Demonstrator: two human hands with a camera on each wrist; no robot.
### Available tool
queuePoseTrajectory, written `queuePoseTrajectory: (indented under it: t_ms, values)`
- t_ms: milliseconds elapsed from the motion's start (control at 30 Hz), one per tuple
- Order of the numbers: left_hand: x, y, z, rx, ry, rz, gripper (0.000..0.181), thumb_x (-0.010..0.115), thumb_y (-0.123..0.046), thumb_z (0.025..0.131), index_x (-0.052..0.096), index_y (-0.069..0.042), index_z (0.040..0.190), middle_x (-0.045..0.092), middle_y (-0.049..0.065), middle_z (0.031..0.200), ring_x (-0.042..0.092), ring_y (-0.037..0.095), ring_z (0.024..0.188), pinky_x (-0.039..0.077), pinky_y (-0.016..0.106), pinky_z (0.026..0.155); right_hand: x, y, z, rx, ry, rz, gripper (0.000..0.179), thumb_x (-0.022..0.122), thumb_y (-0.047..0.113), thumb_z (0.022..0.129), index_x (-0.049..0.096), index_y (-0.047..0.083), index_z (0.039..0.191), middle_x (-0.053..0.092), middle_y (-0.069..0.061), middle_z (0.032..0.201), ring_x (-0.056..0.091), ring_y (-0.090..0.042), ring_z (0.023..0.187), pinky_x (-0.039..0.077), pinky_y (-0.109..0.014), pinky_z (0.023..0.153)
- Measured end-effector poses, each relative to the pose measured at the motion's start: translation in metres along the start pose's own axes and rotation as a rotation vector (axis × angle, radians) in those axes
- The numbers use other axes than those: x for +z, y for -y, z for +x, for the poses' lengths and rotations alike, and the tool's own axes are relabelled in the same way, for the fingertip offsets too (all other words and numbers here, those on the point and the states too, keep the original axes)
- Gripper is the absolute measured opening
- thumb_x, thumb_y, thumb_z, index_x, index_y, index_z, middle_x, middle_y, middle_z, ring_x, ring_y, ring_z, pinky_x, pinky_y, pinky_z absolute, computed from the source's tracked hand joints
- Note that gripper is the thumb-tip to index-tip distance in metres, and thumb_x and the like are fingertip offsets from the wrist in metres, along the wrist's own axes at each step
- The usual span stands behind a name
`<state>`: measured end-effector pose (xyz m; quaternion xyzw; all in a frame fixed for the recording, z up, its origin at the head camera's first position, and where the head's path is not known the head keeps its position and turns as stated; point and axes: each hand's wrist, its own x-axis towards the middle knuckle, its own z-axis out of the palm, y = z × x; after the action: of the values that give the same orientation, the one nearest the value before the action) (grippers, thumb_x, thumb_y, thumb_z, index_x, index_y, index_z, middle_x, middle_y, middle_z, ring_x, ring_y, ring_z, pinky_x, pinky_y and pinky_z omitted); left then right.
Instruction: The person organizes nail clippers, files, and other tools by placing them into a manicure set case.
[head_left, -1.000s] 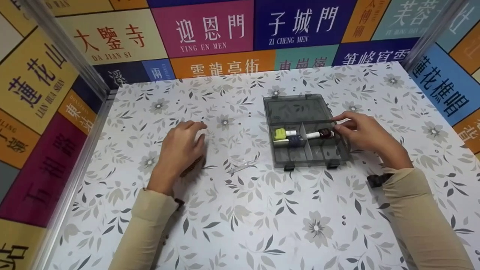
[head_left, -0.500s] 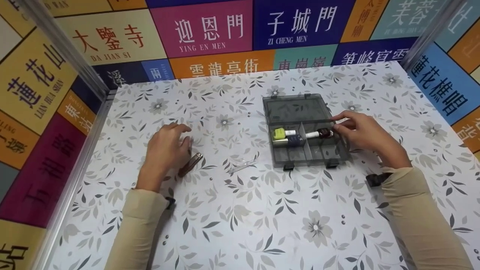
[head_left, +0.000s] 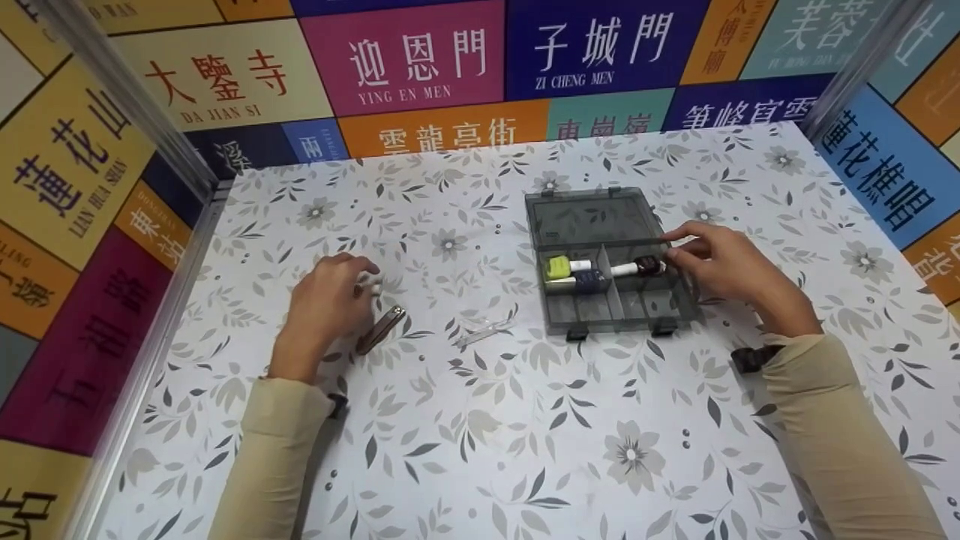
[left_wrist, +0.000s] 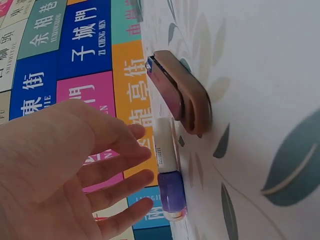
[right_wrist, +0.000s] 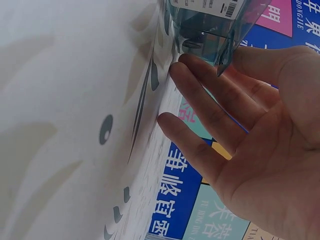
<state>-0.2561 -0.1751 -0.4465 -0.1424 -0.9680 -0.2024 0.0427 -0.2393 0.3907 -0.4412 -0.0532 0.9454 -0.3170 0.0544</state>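
Note:
My left hand (head_left: pixel 322 307) hovers at the left of the table, fingers loosely bent and apart. In the left wrist view, a purple nail polish bottle (left_wrist: pixel 171 190) with a white cap lies just beyond those fingertips, with a small gap visible. A brown nail clipper (head_left: pixel 381 330) lies beside that hand. At the right, my right hand (head_left: pixel 724 262) grips the right edge of a grey see-through plastic box (head_left: pixel 581 322) with thumb and fingers. Its lid stands open. Inside are a yellow nail polish (head_left: pixel 558 267), a dark blue one (head_left: pixel 589 281) and a dark red one (head_left: pixel 648 265).
A thin clear plastic piece (head_left: pixel 484 331) lies on the table between the left hand and the box. The tabletop (head_left: pixel 480 450) has a leaf pattern. Coloured panels with writing (head_left: pixel 420 56) stand along the back and both sides.
My left hand has moved left, away from the nail clipper and toward the purple nail polish, uncovering the clipper. The right hand and the box stay where they were.

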Motion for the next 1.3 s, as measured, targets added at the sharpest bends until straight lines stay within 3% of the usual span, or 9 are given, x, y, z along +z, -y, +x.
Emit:
queuePoseTrajectory:
  t_ms: [300, 567, 667, 800, 900, 1200, 1300]
  values:
    - [-0.001, 0.004, -0.001, 0.008, 0.026, -0.006, 0.037, 0.067, 0.002, 0.086, 0.079, -0.007, 0.119, 0.075, 0.018, 0.125, 0.069, 0.047, 0.118, 0.058, 0.065, 0.092, 0.000, 0.001, 0.000, 0.014, 0.003, 0.004, 0.034, 0.062, 0.030, 0.111, 0.068, 0.016, 0.142, 0.078, -0.018, 0.129, 0.076, -0.034, 0.120, 0.047, -0.014, 0.084]
    - [0.001, 0.009, 0.000, 0.011, 0.030, 0.013, 0.034, 0.070, 0.002, 0.086, 0.079, -0.007, 0.117, 0.075, 0.018, 0.121, 0.071, 0.047, 0.113, 0.058, 0.065, 0.091, -0.001, 0.002, -0.002, 0.012, 0.009, 0.013, 0.034, 0.060, 0.028, 0.112, 0.066, 0.014, 0.143, 0.077, -0.020, 0.131, 0.074, -0.038, 0.123, 0.053, -0.049, 0.103]
    - [0.002, 0.013, -0.001, 0.020, 0.000, 0.011, 0.032, 0.071, 0.002, 0.086, 0.079, -0.005, 0.116, 0.076, 0.020, 0.118, 0.071, 0.047, 0.111, 0.058, 0.065, 0.090, -0.001, 0.002, -0.002, 0.008, 0.009, 0.009, 0.035, 0.060, 0.029, 0.112, 0.066, 0.015, 0.143, 0.076, -0.020, 0.132, 0.074, -0.038, 0.124, 0.054, -0.046, 0.102]
    - [0.003, 0.015, -0.002, 0.013, -0.009, 0.002, 0.028, 0.069, 0.002, 0.088, 0.079, -0.003, 0.114, 0.075, 0.021, 0.115, 0.071, 0.046, 0.108, 0.058, 0.063, 0.090, 0.000, 0.002, -0.002, 0.012, 0.006, 0.008, 0.035, 0.061, 0.032, 0.112, 0.067, 0.015, 0.143, 0.078, -0.019, 0.130, 0.076, -0.035, 0.120, 0.053, -0.026, 0.092]
    - [0.003, 0.017, -0.002, -0.012, 0.009, -0.009, 0.027, 0.068, 0.002, 0.090, 0.079, -0.002, 0.114, 0.074, 0.021, 0.115, 0.070, 0.045, 0.108, 0.058, 0.061, 0.092, 0.000, 0.002, -0.002, 0.016, 0.007, 0.016, 0.036, 0.061, 0.032, 0.111, 0.067, 0.015, 0.142, 0.078, -0.018, 0.129, 0.077, -0.034, 0.118, 0.049, -0.019, 0.087]
    - [0.003, 0.018, -0.002, -0.031, 0.013, -0.024, 0.027, 0.067, 0.002, 0.092, 0.079, -0.003, 0.115, 0.072, 0.020, 0.111, 0.069, 0.042, 0.105, 0.058, 0.061, 0.089, 0.000, 0.002, -0.001, 0.024, 0.006, 0.010, 0.035, 0.062, 0.031, 0.111, 0.067, 0.015, 0.142, 0.079, -0.018, 0.127, 0.078, -0.027, 0.113, 0.053, -0.039, 0.097]
    - [0.003, 0.018, -0.003, -0.024, 0.006, -0.030, 0.026, 0.067, 0.002, 0.092, 0.078, -0.004, 0.115, 0.071, 0.019, 0.110, 0.069, 0.042, 0.103, 0.058, 0.060, 0.089, 0.000, 0.001, -0.001, 0.016, 0.009, 0.017, 0.035, 0.062, 0.031, 0.111, 0.067, 0.014, 0.142, 0.078, -0.020, 0.129, 0.078, -0.028, 0.115, 0.053, -0.034, 0.095]
